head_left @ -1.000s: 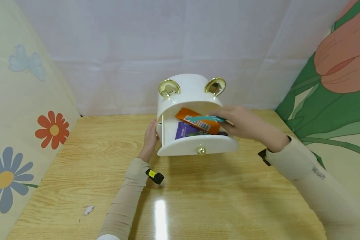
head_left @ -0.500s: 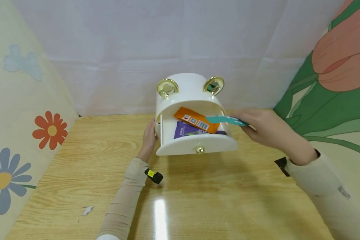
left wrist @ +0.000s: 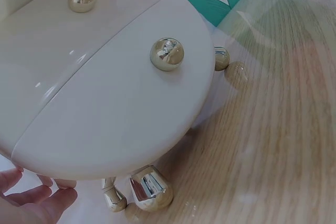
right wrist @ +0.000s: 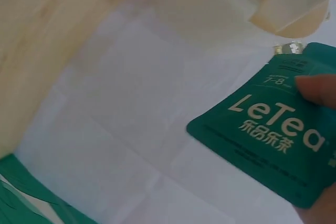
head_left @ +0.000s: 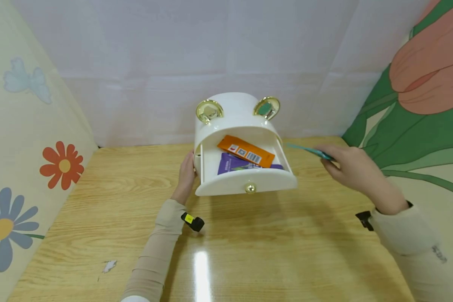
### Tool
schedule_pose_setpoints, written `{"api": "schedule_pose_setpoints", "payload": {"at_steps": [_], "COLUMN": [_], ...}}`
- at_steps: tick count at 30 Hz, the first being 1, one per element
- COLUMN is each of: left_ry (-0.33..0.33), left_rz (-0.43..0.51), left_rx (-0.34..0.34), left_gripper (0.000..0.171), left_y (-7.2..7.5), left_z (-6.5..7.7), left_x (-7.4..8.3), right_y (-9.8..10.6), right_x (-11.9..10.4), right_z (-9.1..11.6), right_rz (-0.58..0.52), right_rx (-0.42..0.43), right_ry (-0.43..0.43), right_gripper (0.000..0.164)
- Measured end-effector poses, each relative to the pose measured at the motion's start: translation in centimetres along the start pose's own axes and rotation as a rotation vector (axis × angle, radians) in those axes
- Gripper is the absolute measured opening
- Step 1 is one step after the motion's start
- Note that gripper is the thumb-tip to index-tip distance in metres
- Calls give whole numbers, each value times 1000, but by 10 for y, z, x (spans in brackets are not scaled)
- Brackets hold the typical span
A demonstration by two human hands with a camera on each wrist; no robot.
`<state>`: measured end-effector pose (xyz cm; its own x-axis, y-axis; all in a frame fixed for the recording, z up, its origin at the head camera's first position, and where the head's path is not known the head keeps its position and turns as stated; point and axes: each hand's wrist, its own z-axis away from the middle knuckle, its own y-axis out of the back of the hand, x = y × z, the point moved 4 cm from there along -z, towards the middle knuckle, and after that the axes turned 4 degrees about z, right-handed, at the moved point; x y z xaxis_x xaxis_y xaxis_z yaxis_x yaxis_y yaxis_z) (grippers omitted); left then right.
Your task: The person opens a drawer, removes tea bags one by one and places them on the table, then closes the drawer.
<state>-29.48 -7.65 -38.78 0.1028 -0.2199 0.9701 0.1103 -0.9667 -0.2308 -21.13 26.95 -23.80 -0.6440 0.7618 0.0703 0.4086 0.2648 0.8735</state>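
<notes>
A white rounded storage box (head_left: 235, 111) with gold ears stands on the table, its upper drawer (head_left: 273, 181) pulled out. Inside that drawer an orange packet (head_left: 245, 152) lies over a purple packet (head_left: 229, 162). My right hand (head_left: 358, 167) pinches a teal tea packet (head_left: 321, 153) by one end, to the right of the drawer and apart from it. "LeTea" reads on the tea packet (right wrist: 257, 129) in the right wrist view. My left hand (head_left: 186, 178) rests against the box's left side; its fingers (left wrist: 62, 200) partly show beside the lower drawer (left wrist: 115, 98).
The wooden table (head_left: 279, 256) runs up to a white cloth backdrop (head_left: 154, 75). Flower-painted panels (head_left: 430, 147) stand at both sides. Gold feet (left wrist: 152, 190) carry the box. A small pale torn patch (head_left: 109, 266) marks the tabletop at the left front.
My right hand has carried the teal tea packet out of the open drawer, to the right. The orange and purple packets stay inside, and my left hand keeps its place on the box.
</notes>
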Motion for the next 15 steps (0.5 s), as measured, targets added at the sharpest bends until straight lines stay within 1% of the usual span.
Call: {"api": "schedule_pose_setpoints", "payload": {"at_steps": [2, 3, 8, 11, 12, 15], "left_ry": [-1, -2, -6, -3, -2, -5], "left_rz": [-4, -4, 5, -3, -2, -9], "left_rx": [6, 9, 21, 20, 20, 15], "left_gripper": [40, 40, 39, 39, 39, 39], "left_y": [0, 0, 0, 0, 0, 0], "left_z": [1, 1, 1, 1, 1, 1], "left_x": [1, 1, 1, 0, 0, 0], "right_y": [-9, -15, -47, -63, -68, -85], "right_x": [8, 12, 28, 35, 38, 45], "right_z": [6, 8, 21, 28, 30, 35], "right_rz": [-18, -20, -123, -190, -210, -306], "right_rx": [-40, -54, -164, -235, -253, -329], "right_ry": [-57, -67, -149, -231, -260, -389], "right_gripper": [32, 30, 15, 4, 4, 10]}}
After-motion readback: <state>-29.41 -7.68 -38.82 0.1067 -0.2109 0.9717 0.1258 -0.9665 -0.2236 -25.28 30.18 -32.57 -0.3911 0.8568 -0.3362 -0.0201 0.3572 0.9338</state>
